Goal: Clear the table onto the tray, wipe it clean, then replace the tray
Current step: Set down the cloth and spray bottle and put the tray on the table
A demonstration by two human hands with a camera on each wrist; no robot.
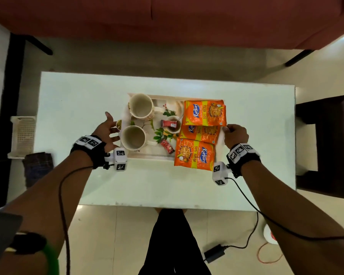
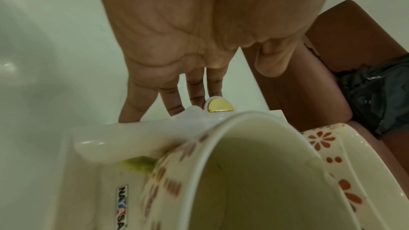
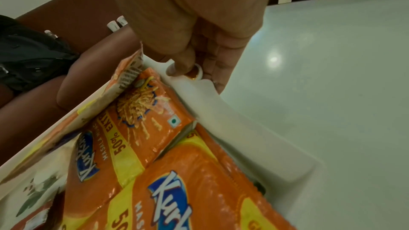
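A white floral tray lies mid-table, carrying two cream mugs, three orange snack packets, a small bowl with a red sachet in it, and a second red sachet. My left hand hovers with spread fingers at the tray's left handle, near its gold emblem; it holds nothing. My right hand grips the right handle, thumb on top and fingers curled beneath, beside a packet.
The pale glass table is bare around the tray. A white basket and a folded dark cloth sit off its left end, a dark stool off its right. A red sofa stands behind.
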